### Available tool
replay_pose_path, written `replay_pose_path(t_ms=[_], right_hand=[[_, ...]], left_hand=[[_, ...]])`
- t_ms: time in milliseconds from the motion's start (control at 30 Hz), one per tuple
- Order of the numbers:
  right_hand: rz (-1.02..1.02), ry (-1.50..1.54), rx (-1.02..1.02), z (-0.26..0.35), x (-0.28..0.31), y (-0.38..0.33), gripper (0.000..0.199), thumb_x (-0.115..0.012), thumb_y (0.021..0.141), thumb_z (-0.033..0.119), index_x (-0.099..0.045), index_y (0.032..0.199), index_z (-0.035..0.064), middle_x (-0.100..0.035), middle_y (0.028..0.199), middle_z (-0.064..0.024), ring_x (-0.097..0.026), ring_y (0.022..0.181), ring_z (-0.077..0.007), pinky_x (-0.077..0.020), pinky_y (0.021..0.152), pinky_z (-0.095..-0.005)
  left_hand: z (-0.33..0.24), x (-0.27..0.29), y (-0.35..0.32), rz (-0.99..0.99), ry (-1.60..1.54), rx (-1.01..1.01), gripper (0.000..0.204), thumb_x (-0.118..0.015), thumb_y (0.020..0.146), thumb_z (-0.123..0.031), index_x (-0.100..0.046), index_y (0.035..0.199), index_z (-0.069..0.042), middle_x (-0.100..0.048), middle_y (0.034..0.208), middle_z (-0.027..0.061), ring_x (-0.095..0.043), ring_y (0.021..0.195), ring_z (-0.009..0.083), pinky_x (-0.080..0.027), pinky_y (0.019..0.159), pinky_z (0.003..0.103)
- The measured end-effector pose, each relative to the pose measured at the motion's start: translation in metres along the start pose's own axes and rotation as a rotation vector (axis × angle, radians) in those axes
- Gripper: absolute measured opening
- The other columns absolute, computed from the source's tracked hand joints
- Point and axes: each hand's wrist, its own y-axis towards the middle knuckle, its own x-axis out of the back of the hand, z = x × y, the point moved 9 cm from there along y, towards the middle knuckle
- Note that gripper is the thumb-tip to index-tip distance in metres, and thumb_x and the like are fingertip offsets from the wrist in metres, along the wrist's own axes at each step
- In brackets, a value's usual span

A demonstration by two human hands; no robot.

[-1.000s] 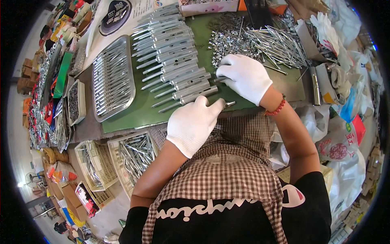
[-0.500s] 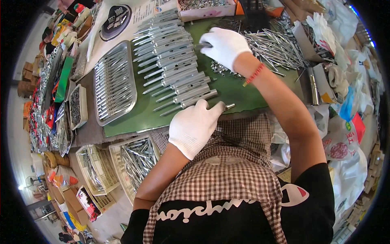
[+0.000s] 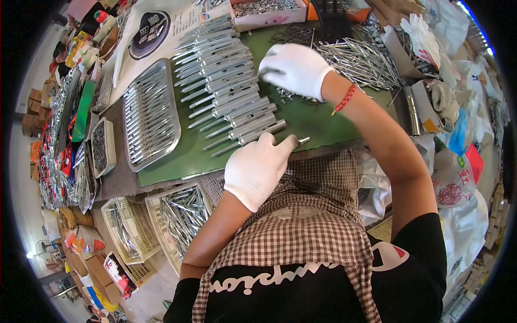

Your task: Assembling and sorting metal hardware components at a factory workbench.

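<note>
A long row of silver metal tubes lies overlapped on the green work mat, thin rods sticking out of their left ends. My left hand, in a white knit glove, rests at the mat's near edge beside the nearest tube. Its thumb and fingers are closed around a metal rod, whose shiny end pokes out to the right; the rest is hidden. Over the mat, just right of the tubes, hovers my gloved right hand. Its fingers are bent, with a dark gap at the thumb, and I see nothing held there.
A metal tray of lined-up metal pieces lies left of the row. Loose rods are heaped at the right, with small metal parts nearer. A box of small parts stands at the back. Baskets of rods sit below the mat's left.
My right hand has drawn back slightly toward me and right, away from the tube ends. My left hand stays in place with the rod.
</note>
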Motion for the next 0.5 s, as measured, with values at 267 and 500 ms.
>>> replay_pose_path(t_ms=[267,500], right_hand=[[0.0,-0.097,0.185,0.016,-0.008,-0.046,0.017,-0.065,0.081,0.025,-0.061,0.093,0.0134,-0.059,0.097,-0.0067,-0.058,0.091,-0.0273,-0.0489,0.08,-0.0382],[0.008,-0.148,0.216,0.009,0.004,-0.069,0.016,-0.063,0.082,0.026,-0.06,0.091,0.0137,-0.058,0.097,-0.006,-0.058,0.092,-0.0254,-0.05,0.08,-0.0376]], left_hand=[[0.0,-0.002,0.0,0.0,0.016,0.022,0.024,-0.057,0.088,-0.019,-0.059,0.112,-0.022,-0.053,0.078,0.0103,-0.059,0.064,0.0296,-0.047,0.055,0.04],[0.001,-0.001,0.001,0.014,0.02,0.035,0.022,-0.055,0.089,-0.02,-0.06,0.11,-0.022,-0.054,0.078,0.0101,-0.06,0.065,0.0295,-0.048,0.055,0.039]])
